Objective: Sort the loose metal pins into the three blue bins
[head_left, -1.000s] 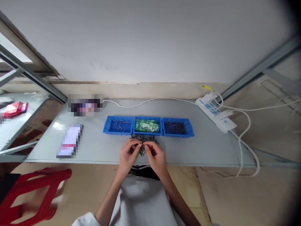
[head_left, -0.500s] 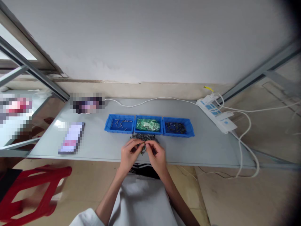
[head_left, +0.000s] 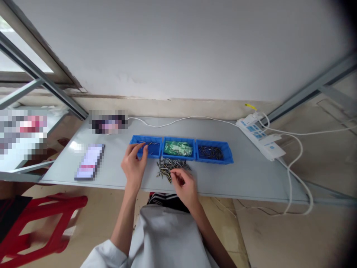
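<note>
A loose pile of thin metal screws [head_left: 170,163], some with a brassy tint, lies on the grey table. My right hand [head_left: 184,186] is at the pile's near right edge, thumb and forefinger pinched; whatever is between them is too small to make out. Above the left blue bin [head_left: 156,152] is my left hand [head_left: 135,162], its thumb and forefinger close together. A brassy screw [head_left: 150,143] shows right by those fingertips and seems to be held there. A few more screws lie in that bin, partly covered by the hand.
The middle blue bin [head_left: 178,158] holds green-printed plastic packets [head_left: 178,148]; the right bin [head_left: 228,154] holds dark screws [head_left: 210,152]. A blurred-out phone [head_left: 89,162] lies at left. A white power strip [head_left: 260,136] with cables sits at right. A red stool [head_left: 52,223] stands below.
My hands, together over the pile before, have parted. The left one has moved left and forward to the left bin; the right one has stayed by the pile. The view has shifted slightly.
</note>
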`<state>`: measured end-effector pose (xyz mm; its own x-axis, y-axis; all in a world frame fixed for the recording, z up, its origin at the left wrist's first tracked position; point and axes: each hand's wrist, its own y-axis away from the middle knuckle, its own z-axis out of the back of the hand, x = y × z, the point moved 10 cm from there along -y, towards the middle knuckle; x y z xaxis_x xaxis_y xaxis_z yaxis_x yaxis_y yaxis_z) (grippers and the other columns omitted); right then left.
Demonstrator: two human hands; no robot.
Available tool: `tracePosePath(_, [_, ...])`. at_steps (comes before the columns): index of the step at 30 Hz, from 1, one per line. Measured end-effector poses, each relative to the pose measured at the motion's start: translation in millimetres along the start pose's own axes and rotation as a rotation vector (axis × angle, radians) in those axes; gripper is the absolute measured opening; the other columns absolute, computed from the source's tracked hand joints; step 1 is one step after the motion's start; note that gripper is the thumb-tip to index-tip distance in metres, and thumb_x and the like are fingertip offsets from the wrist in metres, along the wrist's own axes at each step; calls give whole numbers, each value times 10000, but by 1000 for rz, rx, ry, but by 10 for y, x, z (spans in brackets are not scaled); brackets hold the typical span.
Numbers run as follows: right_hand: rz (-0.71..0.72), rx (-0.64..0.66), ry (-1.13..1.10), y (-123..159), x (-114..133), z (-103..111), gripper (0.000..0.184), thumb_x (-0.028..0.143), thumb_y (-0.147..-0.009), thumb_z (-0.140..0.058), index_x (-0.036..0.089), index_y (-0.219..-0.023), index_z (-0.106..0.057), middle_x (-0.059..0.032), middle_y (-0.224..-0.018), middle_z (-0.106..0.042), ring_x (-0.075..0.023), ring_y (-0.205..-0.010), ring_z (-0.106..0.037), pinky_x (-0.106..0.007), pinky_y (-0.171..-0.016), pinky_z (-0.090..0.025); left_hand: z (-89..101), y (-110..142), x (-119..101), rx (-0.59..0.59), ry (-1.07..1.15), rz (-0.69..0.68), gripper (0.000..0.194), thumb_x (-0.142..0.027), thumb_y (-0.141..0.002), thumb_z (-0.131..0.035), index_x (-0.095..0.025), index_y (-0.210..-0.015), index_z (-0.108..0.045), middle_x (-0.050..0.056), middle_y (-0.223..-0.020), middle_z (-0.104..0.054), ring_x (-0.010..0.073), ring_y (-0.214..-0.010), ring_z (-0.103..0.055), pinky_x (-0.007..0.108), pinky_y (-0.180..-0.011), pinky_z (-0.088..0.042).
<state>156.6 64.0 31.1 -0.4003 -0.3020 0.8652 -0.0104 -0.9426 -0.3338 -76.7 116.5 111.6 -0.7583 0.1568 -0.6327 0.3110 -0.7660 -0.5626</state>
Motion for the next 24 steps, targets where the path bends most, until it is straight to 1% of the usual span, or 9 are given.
tracePosePath(2, [75, 76, 122, 17, 106, -89, 136, 244, -1042, -615, 241, -1076, -747, -2, -788, -677, -157, -652, -607, -274, -651, -494, 72, 24, -3, -44, 6, -18, 219, -350, -1056, -677, -203, -1036, -839, 47, -986, -785, 101, -570, -486, 265, -620, -425])
tracePosePath(4, [128, 117, 245, 42, 183, -137, 112, 228, -1024, -646, 246, -1079, -742, -8, -800, -667, -179, -735, -655, -283, -725, -509, 92, 143, -24, -41, 51, -39, 239, -341, -1070, -648, -192, -998, -820, 48, -952, -782, 102, -563, -485, 258, -618, -435])
tracePosePath(6, [145, 121, 331, 69, 207, -126, 73, 228, -1012, -672, 245, -1051, -731, -11, -803, -657, -192, -771, -671, -287, -751, -503, 45, 315, -39, 18, 87, -36, 252, -351, -1077, -630, -196, -980, -804, 37, -903, -777, 105, -552, -489, 252, -612, -444])
tracePosePath(8, [138, 114, 382, 95, 184, -80, 33, 233, -1005, -688, 244, -1022, -714, -10, -807, -655, -192, -753, -663, -288, -731, -481, -38, 504, -33, 93, 129, -7, 271, -366, -1078, -616, -203, -952, -792, 16, -818, -749, 109, -539, -498, 246, -596, -446])
tracePosePath(10, [129, 112, 417, 119, 140, -31, 10, 245, -1006, -694, 247, -996, -696, -8, -805, -655, -190, -731, -649, -292, -709, -460, -150, 683, -12, 177, 173, 27, 281, -370, -1080, -605, -209, -931, -781, 2, -779, -732, 112, -536, -518, 241, -579, -444])
tracePosePath(13, [127, 115, 447, 140, 91, 14, 71, 274, -1017, -693, 252, -952, -676, -2, -779, -647, -185, -688, -624, -298, -676, -433, -289, 879, 57, 250, 194, 68, 266, -358, -1079, -607, -207, -928, -767, -16, -713, -714, 115, -533, -531, 236, -572, -443])
tracePosePath(15, [126, 123, 456, 142, 79, 12, 119, 277, -1028, -683, 253, -913, -665, 1, -764, -646, -178, -665, -610, -300, -660, -418, -362, 949, 87, 283, 188, 59, 238, -346, -1076, -615, -206, -969, -774, -14, -728, -733, 114, -537, -535, 237, -583, -444])
tracePosePath(18, [116, 110, 467, 135, 79, 5, 181, 271, -1041, -661, 255, -862, -645, -1, -750, -646, -176, -658, -600, -303, -643, -396, -430, 982, 106, 321, 178, 34, 223, -333, -1070, -619, -210, -995, -789, -3, -759, -757, 117, -551, -557, 242, -597, -444])
tracePosePath(24, [91, 71, 430, 127, 52, 23, 211, 242, -1045, -621, 253, -836, -645, 12, -706, -612, -170, -631, -582, -305, -641, -395, -457, 986, 105, 356, 170, 23, 253, -351, -1086, -596, -214, -992, -786, 15, -781, -775, 130, -577, -606, 248, -606, -465])
